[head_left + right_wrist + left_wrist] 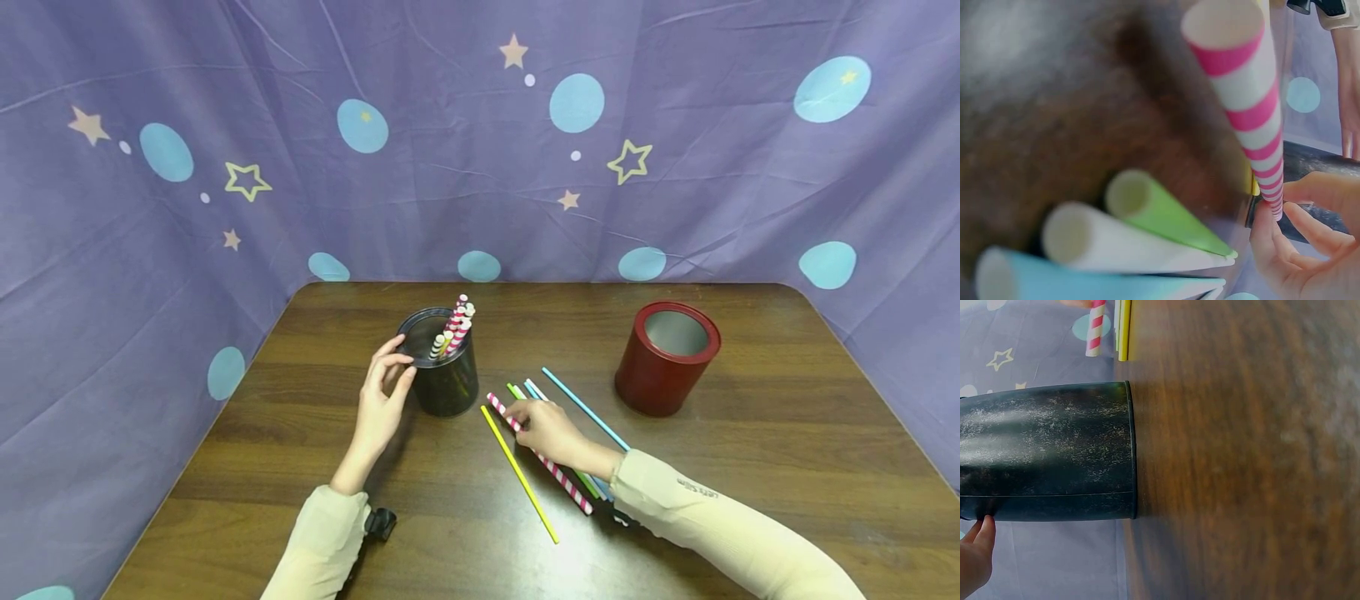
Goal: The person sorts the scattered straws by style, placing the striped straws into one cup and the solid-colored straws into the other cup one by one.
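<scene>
My right hand (551, 433) pinches a pink-and-white striped paper straw (566, 481) between thumb and fingers. In the right wrist view the striped straw (1259, 119) runs toward the fingertips, tilted above the table. My left hand (381, 408) is at the near left side of a black can (447, 392), its fingertips against the rim. The left wrist view shows fingers (984, 537) touching the wall of this can (1047, 450). Several striped straws (459, 323) stand in the can, leaning right. Beneath the right hand lie green (1169, 215), white (1129, 240) and light blue straws (1079, 275).
A yellow straw (519, 475) lies on the wooden table (300, 467) left of the striped one. Another blue straw (581, 407) lies to the right. Farther right stands a red can (655, 379) with an open top. A purple patterned curtain (450, 233) hangs behind the table.
</scene>
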### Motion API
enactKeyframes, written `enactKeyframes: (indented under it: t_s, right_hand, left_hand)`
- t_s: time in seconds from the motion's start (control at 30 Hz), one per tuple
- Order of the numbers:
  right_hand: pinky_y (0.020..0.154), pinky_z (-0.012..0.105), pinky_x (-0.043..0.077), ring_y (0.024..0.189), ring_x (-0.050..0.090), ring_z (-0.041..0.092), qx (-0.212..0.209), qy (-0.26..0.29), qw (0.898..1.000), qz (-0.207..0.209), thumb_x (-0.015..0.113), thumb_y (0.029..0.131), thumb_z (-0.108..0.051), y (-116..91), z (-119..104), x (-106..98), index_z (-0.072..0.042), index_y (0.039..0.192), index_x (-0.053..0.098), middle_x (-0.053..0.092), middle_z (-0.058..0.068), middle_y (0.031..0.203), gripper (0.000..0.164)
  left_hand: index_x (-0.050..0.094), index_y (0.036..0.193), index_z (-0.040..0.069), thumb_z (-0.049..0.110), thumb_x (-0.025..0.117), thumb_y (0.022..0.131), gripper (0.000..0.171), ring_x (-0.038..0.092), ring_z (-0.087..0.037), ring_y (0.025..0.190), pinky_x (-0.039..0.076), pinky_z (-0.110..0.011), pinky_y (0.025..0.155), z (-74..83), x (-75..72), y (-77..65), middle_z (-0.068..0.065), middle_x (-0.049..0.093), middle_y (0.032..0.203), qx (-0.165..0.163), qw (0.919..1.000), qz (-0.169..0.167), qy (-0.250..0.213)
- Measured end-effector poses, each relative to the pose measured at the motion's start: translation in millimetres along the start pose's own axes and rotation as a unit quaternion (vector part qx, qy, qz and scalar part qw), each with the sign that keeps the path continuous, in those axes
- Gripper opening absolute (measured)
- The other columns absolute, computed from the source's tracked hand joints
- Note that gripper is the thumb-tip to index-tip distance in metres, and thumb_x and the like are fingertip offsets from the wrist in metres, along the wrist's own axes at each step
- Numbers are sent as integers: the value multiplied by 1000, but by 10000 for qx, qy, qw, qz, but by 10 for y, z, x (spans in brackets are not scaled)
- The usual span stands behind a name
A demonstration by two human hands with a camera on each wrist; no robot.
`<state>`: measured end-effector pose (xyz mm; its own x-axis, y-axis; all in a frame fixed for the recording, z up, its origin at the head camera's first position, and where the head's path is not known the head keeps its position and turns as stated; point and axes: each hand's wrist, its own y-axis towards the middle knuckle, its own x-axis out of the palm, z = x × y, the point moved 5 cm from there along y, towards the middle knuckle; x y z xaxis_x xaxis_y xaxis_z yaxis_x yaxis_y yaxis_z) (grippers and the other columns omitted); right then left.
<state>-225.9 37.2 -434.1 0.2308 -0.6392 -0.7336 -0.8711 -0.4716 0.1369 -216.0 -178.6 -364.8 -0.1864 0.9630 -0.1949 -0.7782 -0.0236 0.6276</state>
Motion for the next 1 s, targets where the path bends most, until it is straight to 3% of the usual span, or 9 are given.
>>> enactKeyframes:
  t_s: [0.3,0.57,1.0]
  right_hand:
    - [52,20,41,59,51,7,73,277,9989,380,62,65,3,10,-74,-108,-6,97,64,63,4,79,34]
    - [53,20,42,63,56,11,0,410,9970,658,62,65,2,22,-128,-198,-7,97,63,64,2,78,34]
    - [50,20,45,67,57,19,74,1425,9864,817,58,69,6,22,-227,-367,-4,105,59,61,8,81,38]
  left_hand:
    - [49,95,-15,-14,51,81,14,37,-39,117,36,-26,98,2,1,-1,-30,40,124,27,10000,9,18]
    - [49,95,-15,-14,51,81,14,37,-39,117,36,-24,97,7,1,1,-31,40,124,19,10000,14,29]
    - [49,95,-15,-14,51,81,14,37,-39,117,36,-24,97,14,1,1,-31,40,124,19,10000,19,51]
